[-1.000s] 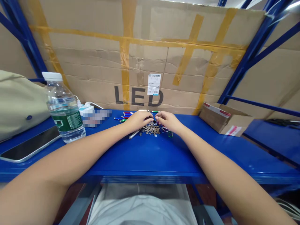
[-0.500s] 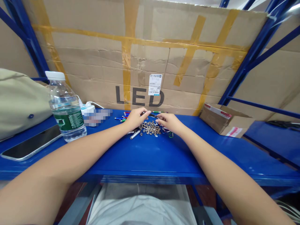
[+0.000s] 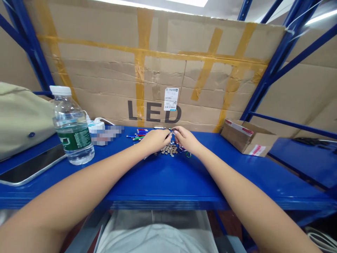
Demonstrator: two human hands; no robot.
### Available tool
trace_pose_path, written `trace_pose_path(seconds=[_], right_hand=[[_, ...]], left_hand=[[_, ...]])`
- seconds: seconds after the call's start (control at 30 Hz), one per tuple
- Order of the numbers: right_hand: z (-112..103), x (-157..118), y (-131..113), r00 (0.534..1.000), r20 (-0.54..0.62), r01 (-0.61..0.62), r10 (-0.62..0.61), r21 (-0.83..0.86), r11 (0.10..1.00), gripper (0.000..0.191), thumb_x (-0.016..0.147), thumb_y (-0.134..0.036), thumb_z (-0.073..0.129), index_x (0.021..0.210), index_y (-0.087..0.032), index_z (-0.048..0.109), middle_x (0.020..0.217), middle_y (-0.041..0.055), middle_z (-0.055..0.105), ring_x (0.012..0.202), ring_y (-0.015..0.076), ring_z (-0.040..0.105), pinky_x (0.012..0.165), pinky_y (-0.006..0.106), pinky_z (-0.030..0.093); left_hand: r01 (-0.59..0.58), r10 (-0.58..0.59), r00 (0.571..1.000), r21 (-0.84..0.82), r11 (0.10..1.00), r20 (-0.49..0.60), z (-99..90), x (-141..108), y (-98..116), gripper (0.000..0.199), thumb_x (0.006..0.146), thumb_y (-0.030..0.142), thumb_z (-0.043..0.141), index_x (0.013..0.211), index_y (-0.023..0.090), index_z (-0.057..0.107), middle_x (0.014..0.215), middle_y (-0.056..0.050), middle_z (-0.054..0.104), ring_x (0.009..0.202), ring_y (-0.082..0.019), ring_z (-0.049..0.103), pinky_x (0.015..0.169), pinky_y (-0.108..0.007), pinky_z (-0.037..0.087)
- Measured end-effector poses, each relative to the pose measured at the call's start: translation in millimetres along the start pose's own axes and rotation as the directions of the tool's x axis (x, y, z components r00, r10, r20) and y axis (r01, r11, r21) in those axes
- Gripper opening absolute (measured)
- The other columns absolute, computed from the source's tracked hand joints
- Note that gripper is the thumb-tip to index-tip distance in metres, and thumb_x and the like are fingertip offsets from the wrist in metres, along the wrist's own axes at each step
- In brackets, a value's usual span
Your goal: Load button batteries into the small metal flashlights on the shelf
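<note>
My left hand (image 3: pixel 158 141) and my right hand (image 3: pixel 186 140) meet over the middle of the blue shelf, fingertips nearly touching. Both are closed in a pinch on a slim pen (image 3: pixel 173 132), most of it hidden by the fingers. Just below them lies a heap of small round coin-like metal pieces (image 3: pixel 169 150). Several colored pens (image 3: pixel 138 135) lie to the left, partly behind my left hand. Another pen (image 3: pixel 159 128) rests at the back. Carabiner-like clips (image 3: pixel 188 154), one of them green, show beneath my right hand.
A water bottle (image 3: pixel 73 130) stands at left beside a phone (image 3: pixel 31 167), a light green bag (image 3: pixel 23 119) and a white power strip (image 3: pixel 97 125). An open carton (image 3: pixel 237 137) sits at right. A large taped cardboard sheet (image 3: pixel 110 84) closes off the back.
My hands have drawn closer together, and the dark pen between them is now mostly covered. The left hand hides more of the heap's left side. The view has tilted up slightly.
</note>
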State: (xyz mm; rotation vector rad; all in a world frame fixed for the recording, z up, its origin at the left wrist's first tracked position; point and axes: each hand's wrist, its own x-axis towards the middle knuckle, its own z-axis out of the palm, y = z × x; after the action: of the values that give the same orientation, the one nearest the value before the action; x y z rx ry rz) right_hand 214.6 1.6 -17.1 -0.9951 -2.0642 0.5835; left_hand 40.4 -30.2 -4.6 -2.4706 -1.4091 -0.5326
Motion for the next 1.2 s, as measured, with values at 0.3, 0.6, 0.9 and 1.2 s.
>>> trace_pose_path(seconds=[0.3, 0.6, 0.9, 1.2], right_hand=[[2, -4, 1, 0.987, 0.140, 0.104, -0.082, -0.162, 0.981, 0.024, 0.095, -0.026, 0.040, 0.112, -0.017, 0.054, 0.080, 0.0032, 0.063, 0.060, 0.0136, 0.055, 0.060, 0.027, 0.045], [4, -3, 5, 0.969, 0.111, 0.247, -0.221, -0.392, 0.886, 0.043, 0.092, -0.019, 0.041, 0.135, -0.016, 0.043, 0.130, 0.0170, 0.058, 0.113, 0.0258, 0.058, 0.094, 0.042, 0.045], [11, 0, 12, 0.987, 0.076, 0.159, -0.143, -0.307, 0.938, 0.031, 0.094, -0.023, 0.040, 0.123, -0.013, 0.045, 0.121, 0.0187, 0.062, 0.110, 0.0246, 0.060, 0.092, 0.038, 0.045], [14, 2, 12, 0.993, 0.102, 0.086, -0.059, -0.292, 0.952, 0.025, 0.094, -0.024, 0.039, 0.116, -0.014, 0.045, 0.115, 0.0183, 0.064, 0.106, 0.0245, 0.060, 0.088, 0.037, 0.045]], left_hand=[[0.028, -0.028, 0.999, 0.023, 0.999, -0.018, 3.7, -8, -7, 0.031, 0.098, 0.031, 0.034, 0.110, 0.016, 0.058, 0.101, -0.011, 0.071, 0.088, -0.026, 0.068, 0.073, -0.034, 0.047], [-0.019, 0.021, 0.998, 0.043, 0.999, -0.061, 3.4, -12, -2, 0.030, 0.097, 0.031, 0.034, 0.101, 0.017, 0.061, 0.098, -0.010, 0.072, 0.084, -0.024, 0.068, 0.071, -0.032, 0.046], [-0.025, 0.026, 0.998, 0.028, 0.999, -0.050, 4.9, -10, -8, 0.034, 0.098, 0.034, 0.034, 0.105, 0.018, 0.064, 0.104, -0.008, 0.072, 0.093, -0.023, 0.067, 0.074, -0.031, 0.046], [-0.053, 0.055, 0.998, 0.030, 0.998, -0.044, 9.9, -4, -11, 0.033, 0.098, 0.033, 0.035, 0.103, 0.018, 0.064, 0.102, -0.008, 0.072, 0.092, -0.022, 0.067, 0.073, -0.030, 0.045]])
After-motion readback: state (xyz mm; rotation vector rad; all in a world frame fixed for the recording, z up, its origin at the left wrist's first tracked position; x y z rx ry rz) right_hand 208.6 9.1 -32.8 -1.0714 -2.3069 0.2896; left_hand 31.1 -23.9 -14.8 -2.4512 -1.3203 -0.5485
